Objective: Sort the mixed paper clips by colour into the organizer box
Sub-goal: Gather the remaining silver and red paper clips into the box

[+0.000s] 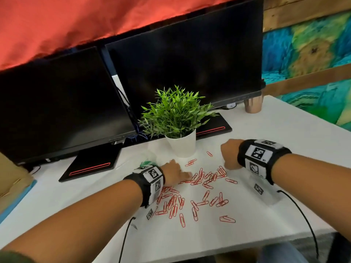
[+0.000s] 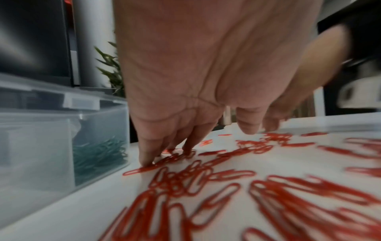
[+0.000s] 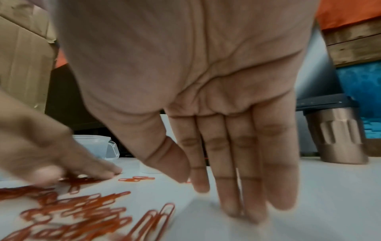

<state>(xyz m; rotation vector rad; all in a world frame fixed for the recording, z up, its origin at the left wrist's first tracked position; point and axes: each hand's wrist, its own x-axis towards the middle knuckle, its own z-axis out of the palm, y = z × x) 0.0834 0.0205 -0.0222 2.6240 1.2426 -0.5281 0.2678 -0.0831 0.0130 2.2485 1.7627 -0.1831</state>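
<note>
organizer box (image 2: 62, 138) cropped, perhaps green clips (image 2: 98, 153) blurred

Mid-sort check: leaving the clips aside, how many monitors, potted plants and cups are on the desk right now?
Monitors: 2
Potted plant: 1
Copper cup: 1
Total: 4

1. Paper clips (image 1: 201, 188) lie scattered mid-table (image 1: 284, 141).
2. Plant pot (image 1: 181, 145) stands at 12 o'clock from them.
3. Organizer box (image 2: 62, 138) sits at 10 o'clock.
4. Monitors (image 1: 186, 59) stand behind.
</note>
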